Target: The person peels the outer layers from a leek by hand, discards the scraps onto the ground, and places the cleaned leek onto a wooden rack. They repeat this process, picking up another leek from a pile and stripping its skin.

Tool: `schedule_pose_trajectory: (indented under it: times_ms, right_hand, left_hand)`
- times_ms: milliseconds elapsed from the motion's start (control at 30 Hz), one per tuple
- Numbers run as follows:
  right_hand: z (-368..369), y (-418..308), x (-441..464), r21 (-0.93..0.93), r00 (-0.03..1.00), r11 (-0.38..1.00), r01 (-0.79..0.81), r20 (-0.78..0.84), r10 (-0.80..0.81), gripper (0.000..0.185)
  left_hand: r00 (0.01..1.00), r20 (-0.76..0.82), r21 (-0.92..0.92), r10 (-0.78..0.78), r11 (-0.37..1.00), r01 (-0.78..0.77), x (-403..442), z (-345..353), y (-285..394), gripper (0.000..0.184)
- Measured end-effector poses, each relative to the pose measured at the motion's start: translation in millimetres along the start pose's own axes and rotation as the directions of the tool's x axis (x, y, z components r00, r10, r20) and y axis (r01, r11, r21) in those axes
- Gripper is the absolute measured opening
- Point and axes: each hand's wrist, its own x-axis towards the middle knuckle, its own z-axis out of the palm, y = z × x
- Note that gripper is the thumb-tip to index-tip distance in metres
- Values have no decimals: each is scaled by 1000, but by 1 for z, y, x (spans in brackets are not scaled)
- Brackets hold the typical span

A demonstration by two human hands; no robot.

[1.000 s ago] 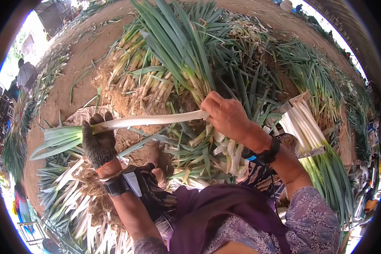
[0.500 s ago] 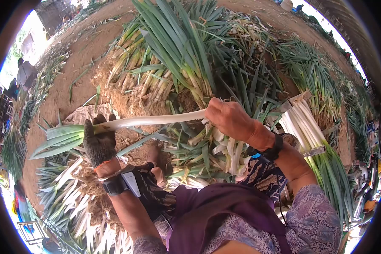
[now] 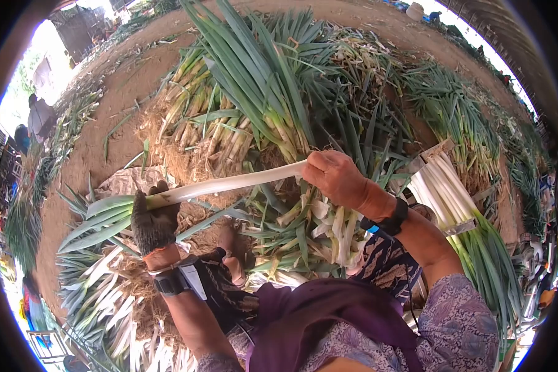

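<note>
Leek point(image 3: 235, 181) now slants slightly more, still secured between our gloved left hand point(image 3: 154, 223), gripping beside its leaves point(image 3: 108, 217), and our clenched right hand point(image 3: 338, 178).

Leek point(image 3: 235, 181) partly hidden by right hand point(image 3: 335, 177)

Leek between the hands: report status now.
Left grip gloved, on leek near leaves; right grip bare, closed on white end. Leek spans between them. Nothing visibly blocking it.
</note>
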Motion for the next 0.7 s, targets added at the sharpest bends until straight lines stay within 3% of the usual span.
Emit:
schedule_pose_trajectory:
  times_ms: [100, 200, 233, 267, 300, 333, 433, 533, 567, 600, 667, 700]
  right_hand:
    - [-1, 4, -5, 74, 992, 992, -99, -65, 104, 9]
    - [-6, 6, -8, 282, 933, 917, -283, -140, 331, 11]
    - [-11, 10, -11, 331, 876, 850, -409, -118, 467, 13]
    - [-12, 15, -15, 624, 748, 613, -484, -68, 660, 13]
    - [-8, 21, -20, 837, 599, 291, -464, 54, 799, 13]
    - [-3, 27, -27, 935, 453, -65, -350, 229, 862, 13]
    - [19, 51, -63, 965, 206, -258, 47, 244, 948, 15]
    - [47, 78, -128, 871, 196, -173, -459, 289, 937, 26]
    - [43, 67, -127, 586, 374, 231, -777, 134, 918, 33]
    - [37, 51, -123, 120, 594, 585, -802, 66, 802, 40]
    - [42, 36, -124, -46, 781, 808, -588, 230, 581, 37]
    - [32, 25, -95, -13, 608, 705, -709, 496, 620, 30]
  left_hand:
    - [1000, -29, -55, 2, 998, -4, -4, 2, 1, 39]
    - [999, -43, -31, 9, 999, -10, -9, 3, 4, 40]
    - [995, -99, -75, -2, 997, -6, -3, 0, 6, 41]
    - [994, -107, -107, -15, 994, 4, -4, -2, 10, 40]
    - [994, -108, -113, -4, 994, -9, -2, -4, 11, 40]
    - [994, -106, -118, 9, 993, -22, 1, -7, 11, 40]
    - [994, -69, -220, -87, 973, 70, 15, -25, 15, 38]
    - [987, -160, -250, 11, 967, -51, 9, -9, 9, 40]
    - [996, -84, -226, 33, 973, -52, 1, 2, 7, 45]
    - [997, -47, -268, 60, 961, -71, -5, 9, 4, 48]
    - [994, 55, -371, 90, 927, -63, -12, 19, 0, 43]
    - [989, 24, -388, 144, 913, -123, -14, 28, -4, 38]
